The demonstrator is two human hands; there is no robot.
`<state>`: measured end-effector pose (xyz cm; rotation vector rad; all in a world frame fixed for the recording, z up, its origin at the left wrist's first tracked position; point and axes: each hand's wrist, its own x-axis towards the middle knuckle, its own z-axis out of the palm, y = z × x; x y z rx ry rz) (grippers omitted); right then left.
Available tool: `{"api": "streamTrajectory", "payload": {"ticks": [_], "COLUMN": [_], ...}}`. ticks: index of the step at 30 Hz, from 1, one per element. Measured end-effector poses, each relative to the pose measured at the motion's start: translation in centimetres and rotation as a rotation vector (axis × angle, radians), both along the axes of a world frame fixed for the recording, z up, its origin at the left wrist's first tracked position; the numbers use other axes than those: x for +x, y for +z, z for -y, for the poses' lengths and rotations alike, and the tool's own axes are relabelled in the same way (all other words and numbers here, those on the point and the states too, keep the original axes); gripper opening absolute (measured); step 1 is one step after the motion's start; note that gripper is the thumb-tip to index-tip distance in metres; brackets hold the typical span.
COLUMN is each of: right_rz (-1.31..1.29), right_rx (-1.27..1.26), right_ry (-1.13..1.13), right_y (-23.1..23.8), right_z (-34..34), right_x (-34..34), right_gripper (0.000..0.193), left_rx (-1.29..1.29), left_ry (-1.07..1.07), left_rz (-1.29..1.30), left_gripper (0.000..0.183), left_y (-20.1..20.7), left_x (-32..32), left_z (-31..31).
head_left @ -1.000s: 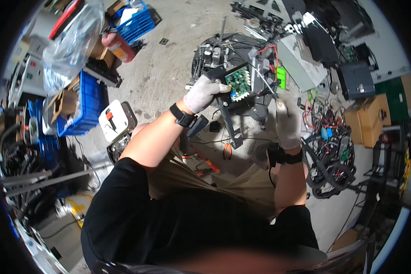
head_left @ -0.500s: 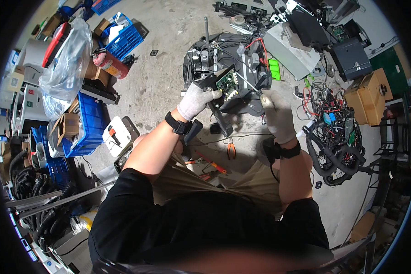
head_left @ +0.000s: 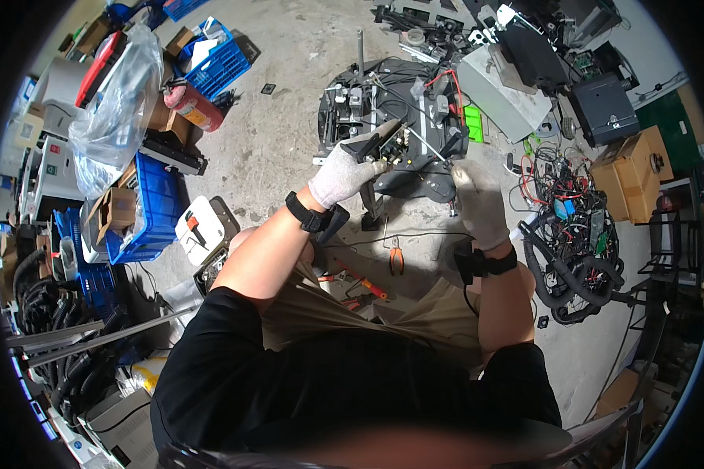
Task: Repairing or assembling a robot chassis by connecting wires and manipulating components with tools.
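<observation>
My left hand (head_left: 341, 177), in a pale work glove, is closed around a black plastic part with a circuit board (head_left: 399, 156) on it. The board is tilted, so little of its face shows. In my gloved right hand (head_left: 479, 202) is a screwdriver (head_left: 428, 144); its thin metal shaft points up and left toward the board, and the handle is hidden by the fingers. I cannot tell whether the tip touches the board. Just beyond both hands, a round black machine base (head_left: 344, 98) with exposed wires and metal parts rests on the floor.
Orange-handled pliers (head_left: 397, 260) and a red-yellow tool (head_left: 374, 289) lie near my legs. To the right are a tangled cable heap (head_left: 567, 207) and a cardboard box (head_left: 627, 176). Blue crates (head_left: 150, 223) and a fire extinguisher (head_left: 195, 109) stand at left.
My left hand has tipped the black part, so the board's green face, plain before, is now mostly turned out of sight. The right hand keeps the screwdriver almost where it was.
</observation>
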<state>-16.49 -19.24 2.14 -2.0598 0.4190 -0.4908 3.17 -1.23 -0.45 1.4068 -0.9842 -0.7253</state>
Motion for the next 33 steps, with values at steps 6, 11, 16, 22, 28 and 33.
{"api": "streamTrajectory", "payload": {"ticks": [6,11,16,22,28,33], "right_rz": [-0.045,-0.214,-0.124,-0.104,-0.118,0.046], "right_rx": [0.148,1.228,1.538,0.698,1.354,0.119], "right_ry": [0.026,0.167,0.255,0.201,0.297,0.153], "right_y": [0.0,1.2,-0.6,-1.6,-1.1,-2.0], "right_z": [0.1,1.4,1.6,0.4,1.2,-0.5], "right_x": [0.0,-0.4,-0.5,0.0,-0.8,-0.5], "right_gripper": [0.033,0.047,0.050,0.052,0.048,0.036], "left_rx": [0.100,-0.048,0.043,0.059,0.176,0.099], "left_ry": [-0.012,-0.108,-0.098,-0.097,-0.141,-0.157], "left_rz": [-0.057,0.023,0.124,0.221,0.144,0.098], "left_gripper": [0.072,0.068,0.063,0.064,0.064,0.063], "left_y": [0.0,0.7,1.6,1.7,3.5,1.8], "left_x": [0.0,-0.1,0.1,0.2,-0.7,-0.1], "left_z": [-0.2,-0.3,-0.3,-0.4,-1.0,-1.1]}}
